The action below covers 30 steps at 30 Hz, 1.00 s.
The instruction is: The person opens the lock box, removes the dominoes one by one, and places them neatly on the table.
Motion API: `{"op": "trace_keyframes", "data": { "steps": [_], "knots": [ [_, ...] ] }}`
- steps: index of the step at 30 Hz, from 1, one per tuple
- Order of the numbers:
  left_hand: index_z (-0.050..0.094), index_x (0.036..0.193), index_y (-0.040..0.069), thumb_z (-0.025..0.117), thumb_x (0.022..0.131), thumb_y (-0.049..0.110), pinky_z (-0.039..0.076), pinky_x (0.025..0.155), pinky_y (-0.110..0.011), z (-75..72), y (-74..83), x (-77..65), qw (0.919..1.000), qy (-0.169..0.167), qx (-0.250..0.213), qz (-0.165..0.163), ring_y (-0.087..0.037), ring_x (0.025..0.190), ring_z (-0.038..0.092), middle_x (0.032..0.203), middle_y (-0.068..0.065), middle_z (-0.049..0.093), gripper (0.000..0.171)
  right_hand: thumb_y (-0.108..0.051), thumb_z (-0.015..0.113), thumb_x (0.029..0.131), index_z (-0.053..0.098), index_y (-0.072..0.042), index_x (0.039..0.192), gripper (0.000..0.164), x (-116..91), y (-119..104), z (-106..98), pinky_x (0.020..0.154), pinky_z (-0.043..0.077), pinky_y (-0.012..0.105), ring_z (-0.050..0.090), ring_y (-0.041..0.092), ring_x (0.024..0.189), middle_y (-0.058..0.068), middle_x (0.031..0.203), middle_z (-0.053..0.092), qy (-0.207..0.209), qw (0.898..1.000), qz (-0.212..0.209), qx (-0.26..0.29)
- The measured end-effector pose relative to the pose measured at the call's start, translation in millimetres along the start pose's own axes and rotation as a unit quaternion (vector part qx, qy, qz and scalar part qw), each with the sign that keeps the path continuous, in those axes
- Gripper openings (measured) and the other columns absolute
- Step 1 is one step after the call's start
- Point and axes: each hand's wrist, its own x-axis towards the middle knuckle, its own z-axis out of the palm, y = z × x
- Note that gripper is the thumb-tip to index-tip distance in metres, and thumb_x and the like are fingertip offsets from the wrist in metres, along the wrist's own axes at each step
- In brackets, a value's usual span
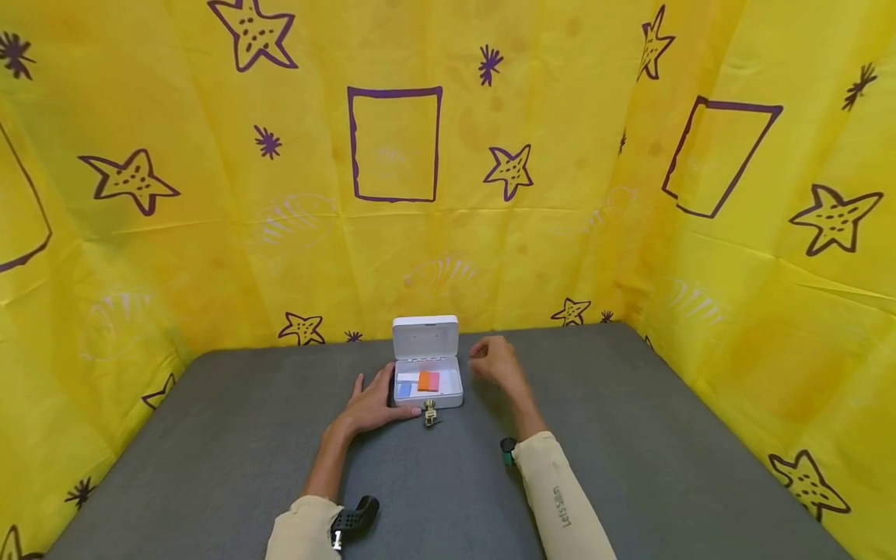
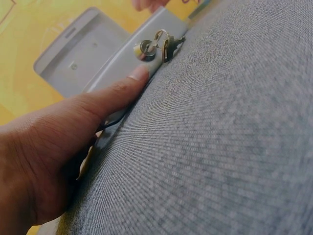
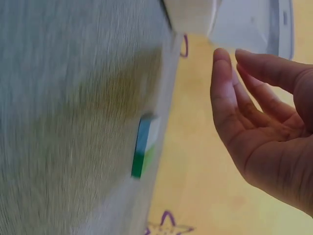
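Observation:
A white metal cash box point(image 1: 428, 400) stands on the table with its lid point(image 1: 425, 339) raised. Inside lie an orange and pink block point(image 1: 428, 381), a blue piece point(image 1: 404, 390) and a white piece point(image 1: 408, 377). My left hand point(image 1: 371, 406) holds the box at its front left corner, thumb along the front and fingers at the left side. Keys point(image 2: 168, 46) hang from the lock point(image 2: 145, 49) near the thumb tip. My right hand point(image 1: 495, 362) hovers right of the box, fingers loosely bent, nothing visible between them.
In the right wrist view a small blue and green block point(image 3: 142, 147) lies on the grey table point(image 1: 231, 451), apart from the right hand. A yellow curtain point(image 1: 392, 264) with purple drawings hangs behind and at both sides.

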Motion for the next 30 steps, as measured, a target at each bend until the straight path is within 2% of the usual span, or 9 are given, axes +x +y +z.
{"op": "trace_keyframes", "data": {
  "steps": [7, 12, 15, 18, 21, 24, 27, 30],
  "knots": [
    [0.015, 0.146, 0.009, 0.065, 0.068, 0.066, -0.007, 0.106, -0.058, -4.5, 3.3, -2.2, 0.9999, -0.005, -0.008, -0.010, -0.030, 0.135, 0.024, 0.147, -0.014, 0.027, 0.109, -0.005, 0.071, 0.076, 0.068, -0.002, 0.084, 0.009, -2.4, -18.7, 21.6, 0.058, 0.052, 0.026, 0.059, 0.015, 0.061, 0.005, 0.073, 0.063, -0.026, 0.999, -0.027, 0.006],
    [0.016, 0.145, 0.009, 0.065, 0.068, 0.066, -0.007, 0.106, -0.059, -4.7, 3.5, -2.3, 1.0000, -0.004, -0.005, -0.005, -0.029, 0.135, 0.025, 0.146, -0.013, 0.029, 0.107, -0.007, 0.070, 0.079, 0.069, -0.004, 0.088, 0.010, -4.9, -23.1, 35.9, 0.065, 0.051, 0.028, 0.056, 0.017, 0.071, 0.002, 0.079, 0.063, -0.061, 0.994, -0.076, -0.046],
    [0.016, 0.145, 0.010, 0.065, 0.068, 0.066, -0.006, 0.106, -0.058, -4.8, 4.2, -2.4, 1.0000, -0.004, -0.001, -0.007, -0.028, 0.134, 0.026, 0.146, -0.012, 0.029, 0.107, -0.007, 0.066, 0.081, 0.069, -0.004, 0.092, 0.011, -6.3, -23.4, 41.8, 0.068, 0.051, 0.030, 0.059, 0.017, 0.076, 0.003, 0.083, 0.065, -0.086, 0.983, -0.125, -0.101],
    [0.016, 0.145, 0.010, 0.065, 0.067, 0.067, -0.006, 0.106, -0.058, -5.3, 5.6, -2.3, 0.9999, -0.004, 0.001, -0.010, -0.026, 0.135, 0.026, 0.146, -0.011, 0.029, 0.108, -0.006, 0.063, 0.083, 0.069, -0.002, 0.095, 0.014, -6.8, -22.6, 47.1, 0.070, 0.050, 0.031, 0.059, 0.018, 0.077, 0.006, 0.085, 0.065, -0.108, 0.967, -0.174, -0.151],
    [0.017, 0.145, 0.009, 0.066, 0.067, 0.065, -0.005, 0.107, -0.057, -4.9, 6.3, -2.3, 1.0000, 0.002, 0.002, -0.007, -0.026, 0.134, 0.027, 0.146, -0.012, 0.030, 0.107, -0.007, 0.061, 0.085, 0.067, 0.000, 0.100, 0.017, -7.6, -22.8, 51.6, 0.073, 0.048, 0.031, 0.055, 0.019, 0.077, 0.008, 0.089, 0.064, -0.135, 0.953, -0.196, -0.185],
    [0.019, 0.145, 0.008, 0.067, 0.068, 0.063, -0.004, 0.106, -0.058, -3.5, 6.7, -2.2, 1.0000, 0.006, 0.002, -0.002, -0.027, 0.133, 0.028, 0.145, -0.013, 0.032, 0.105, -0.008, 0.058, 0.087, 0.067, -0.001, 0.092, 0.012, -7.5, -22.5, 55.2, 0.065, 0.045, 0.028, 0.050, 0.016, 0.068, 0.005, 0.077, 0.059, -0.152, 0.939, -0.211, -0.226],
    [0.019, 0.144, 0.008, 0.066, 0.069, 0.063, -0.004, 0.106, -0.058, -3.1, 7.4, -2.3, 1.0000, 0.006, 0.003, -0.005, -0.027, 0.133, 0.029, 0.144, -0.012, 0.033, 0.105, -0.007, 0.055, 0.089, 0.066, -0.003, 0.079, 0.015, -7.4, -22.9, 56.8, 0.054, 0.038, 0.025, 0.045, 0.014, 0.058, 0.001, 0.063, 0.050, -0.162, 0.932, -0.214, -0.243],
    [0.019, 0.145, 0.009, 0.066, 0.068, 0.064, -0.004, 0.107, -0.058, -3.5, 7.6, -2.1, 0.9999, 0.004, 0.003, -0.011, -0.026, 0.133, 0.029, 0.145, -0.011, 0.032, 0.106, -0.006, 0.055, 0.088, 0.065, -0.003, 0.077, 0.016, -7.8, -23.4, 57.0, 0.051, 0.035, 0.023, 0.044, 0.014, 0.055, -0.001, 0.060, 0.046, -0.164, 0.937, -0.204, -0.233]
  ]
}}
